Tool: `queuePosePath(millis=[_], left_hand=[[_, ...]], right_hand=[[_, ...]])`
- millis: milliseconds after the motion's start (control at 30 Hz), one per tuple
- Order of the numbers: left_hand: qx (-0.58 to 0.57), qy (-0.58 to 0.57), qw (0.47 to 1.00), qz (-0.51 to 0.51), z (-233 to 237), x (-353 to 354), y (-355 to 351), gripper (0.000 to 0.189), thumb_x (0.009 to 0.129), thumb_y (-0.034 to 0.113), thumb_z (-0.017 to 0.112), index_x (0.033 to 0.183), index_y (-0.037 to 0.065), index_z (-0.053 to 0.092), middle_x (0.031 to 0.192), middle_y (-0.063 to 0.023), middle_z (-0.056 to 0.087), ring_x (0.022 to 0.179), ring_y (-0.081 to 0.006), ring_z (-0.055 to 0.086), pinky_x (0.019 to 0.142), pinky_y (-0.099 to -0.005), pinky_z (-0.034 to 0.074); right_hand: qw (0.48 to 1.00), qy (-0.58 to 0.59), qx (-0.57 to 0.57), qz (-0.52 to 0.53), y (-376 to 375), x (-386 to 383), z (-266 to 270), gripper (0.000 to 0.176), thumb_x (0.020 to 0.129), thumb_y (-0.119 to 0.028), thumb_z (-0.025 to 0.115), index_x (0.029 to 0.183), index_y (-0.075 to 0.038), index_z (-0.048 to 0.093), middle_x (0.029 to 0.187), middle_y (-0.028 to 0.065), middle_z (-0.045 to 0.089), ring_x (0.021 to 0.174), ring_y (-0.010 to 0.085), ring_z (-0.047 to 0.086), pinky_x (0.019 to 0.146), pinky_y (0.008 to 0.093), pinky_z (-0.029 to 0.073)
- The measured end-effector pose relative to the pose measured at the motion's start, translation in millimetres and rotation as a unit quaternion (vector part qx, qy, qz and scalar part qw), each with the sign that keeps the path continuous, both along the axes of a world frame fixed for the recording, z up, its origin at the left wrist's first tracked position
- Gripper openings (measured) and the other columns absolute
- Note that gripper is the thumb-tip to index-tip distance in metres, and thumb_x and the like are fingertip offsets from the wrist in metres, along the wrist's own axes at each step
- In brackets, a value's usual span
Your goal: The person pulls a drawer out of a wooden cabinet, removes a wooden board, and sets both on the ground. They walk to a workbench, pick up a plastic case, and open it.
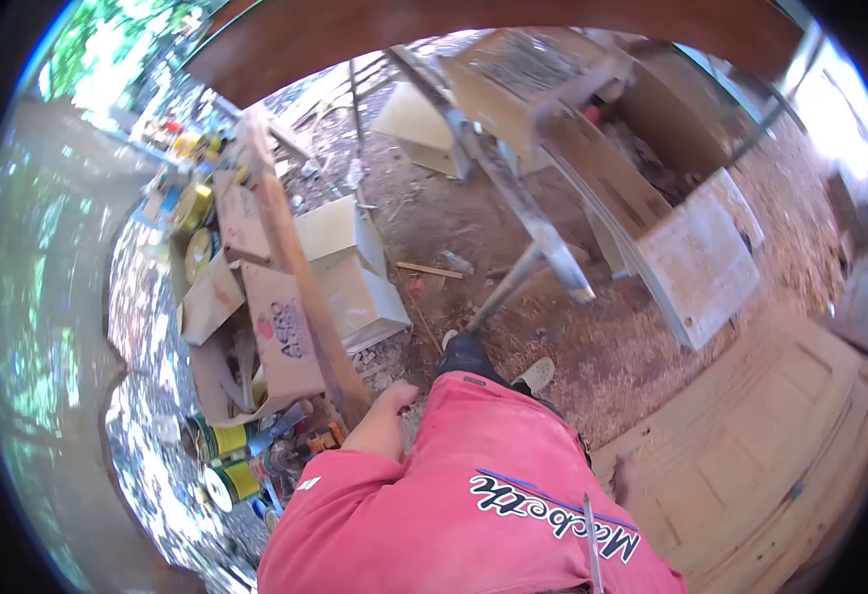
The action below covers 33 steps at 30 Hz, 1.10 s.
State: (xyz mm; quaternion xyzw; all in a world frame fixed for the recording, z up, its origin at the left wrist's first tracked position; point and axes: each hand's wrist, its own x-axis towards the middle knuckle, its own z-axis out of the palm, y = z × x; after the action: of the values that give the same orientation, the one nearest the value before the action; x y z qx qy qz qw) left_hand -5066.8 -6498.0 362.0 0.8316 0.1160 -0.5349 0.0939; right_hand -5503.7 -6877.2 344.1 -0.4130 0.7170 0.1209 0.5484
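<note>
My left hand (395, 400) hangs low beside the pink shirt (454, 465), its fingers curled in and the palm side hidden. It is nearest to a long wooden post (290, 247), whose lower end overlaps it in this view. Only a small part of my right hand (626, 479) shows past the shirt's other side, near a panelled wooden door (741, 406) lying flat; its fingers are hidden. A thin, pointed, light-coloured strip (591, 544) lies against the shirt front.
A cardboard box (286, 332) and several yellow-labelled cans (231, 480) stand at the left. Pale boxes (350, 272) sit behind the post. A worn wooden beam (513, 188) slants ahead. Board-sided furniture (696, 262) stands at the right on sawdust-strewn ground. A brown board (513, 45) crosses the top.
</note>
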Motion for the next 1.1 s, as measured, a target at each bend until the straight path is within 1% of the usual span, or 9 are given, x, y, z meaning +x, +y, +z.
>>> queuePosePath(millis=[33, 100, 300, 400, 533, 700, 833, 933, 1100], left_hand=[[0.0, 0.009, 1.0, -0.025, -1, -7, -2, 0.034, 0.079, 0.032, 0.055, 0.079, 0.0, 0.065, 0.071, -0.011, 0.063, 0.06, -0.0243, 0.059, 0.053, -0.0332, 0.046], [-0.111, 0.048, 0.97, 0.21, -4, -9, -10, 0.03, 0.081, 0.031, 0.056, 0.081, 0.002, 0.064, 0.069, -0.0096, 0.061, 0.059, -0.0225, 0.058, 0.049, -0.0323, 0.044], [-0.229, -0.04, 0.955, 0.185, 20, 62, -81, 0.025, 0.082, 0.027, 0.059, 0.072, 0.003, 0.06, 0.061, -0.0067, 0.056, 0.052, -0.0158, 0.054, 0.045, -0.0315, 0.04], [-0.266, -0.23, 0.936, 0.005, 31, 106, -139, 0.03, 0.082, 0.028, 0.058, 0.068, 0.001, 0.057, 0.056, -0.0044, 0.053, 0.051, -0.0175, 0.052, 0.047, -0.034, 0.038], [-0.299, -0.294, 0.908, 0.024, 46, 146, -234, 0.037, 0.085, 0.03, 0.057, 0.071, -0.004, 0.056, 0.061, -0.007, 0.056, 0.059, -0.0173, 0.054, 0.052, -0.0346, 0.039], [-0.382, -0.374, 0.812, 0.233, 42, 155, -365, 0.046, 0.09, 0.041, 0.052, 0.087, -0.005, 0.054, 0.083, -0.0133, 0.056, 0.067, -0.0187, 0.052, 0.06, -0.0332, 0.042], [-0.289, -0.539, 0.771, 0.178, 20, 157, -409, 0.042, 0.089, 0.032, 0.055, 0.09, -0.01, 0.054, 0.095, -0.0198, 0.056, 0.08, -0.0273, 0.054, 0.074, -0.0374, 0.043], [-0.267, -0.495, 0.804, 0.191, 25, 152, -407, 0.045, 0.088, 0.031, 0.057, 0.095, -0.013, 0.053, 0.1, -0.0239, 0.053, 0.09, -0.03, 0.052, 0.082, -0.0395, 0.04], [-0.227, -0.494, 0.831, 0.121, 24, 152, -399, 0.049, 0.088, 0.033, 0.058, 0.099, -0.014, 0.052, 0.096, -0.0221, 0.051, 0.09, -0.031, 0.05, 0.085, -0.0418, 0.038]], right_hand=[[1.0, -0.011, -0.017, -0.017, 1, -10, -7, 0.012, 0.085, -0.021, 0.053, 0.089, -0.011, 0.058, 0.057, -0.0001, 0.043, 0.045, 0.0129, 0.04, 0.04, 0.0318, 0.033], [0.998, -0.01, -0.031, -0.059, -1, -21, -9, 0.015, 0.085, -0.025, 0.055, 0.082, -0.011, 0.056, 0.053, -0.0009, 0.041, 0.042, 0.0123, 0.039, 0.038, 0.0318, 0.032], [0.985, -0.047, 0.007, -0.164, 2, 0, -1, 0.024, 0.087, -0.03, 0.055, 0.072, -0.01, 0.053, 0.053, -0.0014, 0.042, 0.043, 0.012, 0.04, 0.04, 0.0288, 0.032], [0.985, -0.056, 0.006, -0.161, 0, 18, 14, 0.023, 0.087, -0.028, 0.055, 0.072, -0.01, 0.052, 0.054, -0.0017, 0.043, 0.043, 0.0114, 0.041, 0.041, 0.0266, 0.032], [0.985, -0.047, -0.009, -0.164, -9, 32, 41, 0.017, 0.088, -0.027, 0.054, 0.08, -0.012, 0.051, 0.061, 0.0004, 0.049, 0.047, 0.0117, 0.044, 0.045, 0.0278, 0.036], [0.973, 0.012, 0.023, -0.228, -27, -14, 26, 0.024, 0.088, -0.03, 0.054, 0.101, -0.009, 0.054, 0.076, 0.0037, 0.056, 0.058, 0.0144, 0.051, 0.052, 0.0308, 0.041], [0.958, 0.054, 0.073, -0.273, -66, -8, 61, 0.023, 0.088, -0.031, 0.053, 0.097, -0.01, 0.053, 0.076, 0.0027, 0.056, 0.061, 0.0143, 0.052, 0.053, 0.0308, 0.041], [0.962, 0.112, 0.076, -0.238, -121, 5, 72, 0.023, 0.088, -0.032, 0.053, 0.095, -0.01, 0.053, 0.076, 0.0025, 0.056, 0.062, 0.0147, 0.052, 0.054, 0.0309, 0.041], [0.984, 0.028, -0.12, -0.125, -235, 90, 111, 0.025, 0.089, -0.029, 0.054, 0.101, -0.007, 0.057, 0.079, 0.0024, 0.057, 0.063, 0.0114, 0.053, 0.056, 0.0265, 0.044]])
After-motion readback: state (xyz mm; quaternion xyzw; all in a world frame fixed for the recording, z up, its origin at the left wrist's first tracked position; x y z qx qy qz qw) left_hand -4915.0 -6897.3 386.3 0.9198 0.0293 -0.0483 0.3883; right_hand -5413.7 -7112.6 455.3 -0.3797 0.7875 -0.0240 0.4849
